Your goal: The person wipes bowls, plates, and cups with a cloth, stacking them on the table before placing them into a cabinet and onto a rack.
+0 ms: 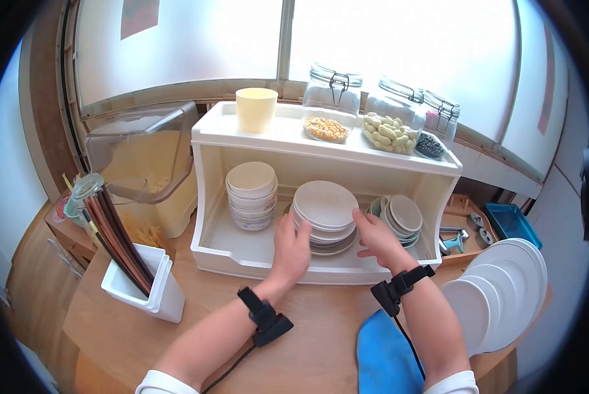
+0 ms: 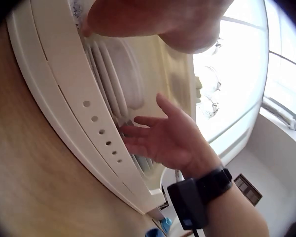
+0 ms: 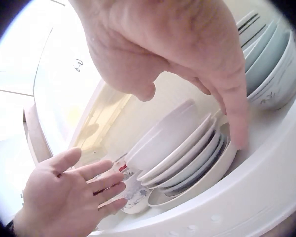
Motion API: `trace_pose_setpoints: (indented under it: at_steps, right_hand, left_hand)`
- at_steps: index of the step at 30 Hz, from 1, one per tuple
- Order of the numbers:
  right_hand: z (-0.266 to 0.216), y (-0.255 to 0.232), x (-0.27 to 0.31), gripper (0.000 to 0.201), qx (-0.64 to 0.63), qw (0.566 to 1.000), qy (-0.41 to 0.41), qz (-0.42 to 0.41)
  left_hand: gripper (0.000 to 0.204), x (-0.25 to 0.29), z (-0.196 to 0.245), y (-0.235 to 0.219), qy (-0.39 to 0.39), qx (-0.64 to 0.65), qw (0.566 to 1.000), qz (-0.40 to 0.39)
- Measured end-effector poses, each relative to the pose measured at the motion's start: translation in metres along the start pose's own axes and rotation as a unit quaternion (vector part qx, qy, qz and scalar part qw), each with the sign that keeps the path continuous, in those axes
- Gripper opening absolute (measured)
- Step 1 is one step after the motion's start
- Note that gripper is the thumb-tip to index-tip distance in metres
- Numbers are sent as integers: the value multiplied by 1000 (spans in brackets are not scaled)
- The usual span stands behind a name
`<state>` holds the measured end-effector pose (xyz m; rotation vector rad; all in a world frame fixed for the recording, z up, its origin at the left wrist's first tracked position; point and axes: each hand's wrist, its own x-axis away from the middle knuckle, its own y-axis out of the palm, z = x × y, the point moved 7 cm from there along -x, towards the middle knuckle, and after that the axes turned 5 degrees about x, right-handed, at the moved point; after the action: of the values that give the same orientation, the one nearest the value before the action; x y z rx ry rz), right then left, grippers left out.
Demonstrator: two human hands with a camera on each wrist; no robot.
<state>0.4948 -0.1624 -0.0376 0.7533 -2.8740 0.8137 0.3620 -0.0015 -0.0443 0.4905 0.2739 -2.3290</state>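
Note:
In the middle of the white rack's lower shelf stands a stack of plates (image 1: 326, 203), pale ones over greyer ones, with a deeper white dish on top. My left hand (image 1: 290, 251) is at the left side of this stack, fingers extended. At the right side is my right hand (image 1: 378, 238), its thumb close to the top dish's rim. The right wrist view shows the left palm facing the plates (image 3: 187, 153), fingers straight and spread. The right hand's fingers reach down beside the stack there. Neither hand grips anything.
Stacked bowls (image 1: 251, 190) stand left on the shelf, smaller bowls (image 1: 404, 215) right. Glass jars (image 1: 332, 98) and a yellow cup (image 1: 256, 110) top the rack (image 1: 274, 270). Large white plates (image 1: 498, 289) lean at right; a blue cloth (image 1: 386, 354) and a white container (image 1: 166, 295) are on the table.

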Motion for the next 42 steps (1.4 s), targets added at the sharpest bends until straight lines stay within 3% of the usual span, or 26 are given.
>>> trace_pose_setpoints:
  at_steps: [2, 4, 5, 7, 9, 10, 12, 14, 18, 21, 25, 28, 31, 42]
  right_hand:
    - [-6, -10, 18, 74, -7, 1000, -6, 9]
    - [-3, -19, 31, 70, -14, 1000, -10, 19]
    - [5, -23, 34, 65, -53, 998, -9, 20]
    - [23, -33, 38, 53, -147, 989, 9, 5]
    - [51, -41, 37, 52, -218, 975, 26, 22]
    - [58, -45, 43, 51, -286, 957, 38, 34]
    - [63, -49, 53, 51, -314, 948, 32, 52]
    - [77, -50, 52, 51, -385, 919, 39, 82]
    - [83, -59, 35, 48, -395, 909, 22, 129]
    - [88, -65, 25, 40, -391, 904, 41, 167]
    - [99, -70, 5, 31, -407, 897, 61, 160]
    - [111, -70, -22, 35, -409, 904, 38, 118]
    - [107, -62, -23, 39, -462, 874, 66, 134]
    - [102, -61, -25, 44, -548, 817, 95, 149]
  left_hand:
    - [53, 29, 19, -8, 42, 14, 999, 9]
    - [57, 61, 37, -7, 63, -3, 996, -68]
    - [57, 79, 49, -13, 65, -1, 996, -68]
    - [55, 120, 57, -1, -76, 149, 957, -236]
    - [52, 158, 56, 4, -126, 191, 906, -355]
    - [52, 167, 64, -2, -122, 195, 905, -359]
    - [44, 198, 74, -5, -200, 193, 846, -454]
    - [43, 214, 70, -9, -222, 220, 834, -455]
    - [41, 221, 54, -13, -303, 234, 806, -451]
    - [40, 211, 29, -20, -336, 238, 827, -383]
    - [43, 210, -4, -22, -343, 241, 842, -340]
    - [43, 209, -3, -22, -317, 244, 842, -363]
    - [38, 209, -10, -24, -366, 233, 829, -353]
    - [38, 207, -4, -26, -338, 237, 830, -375]
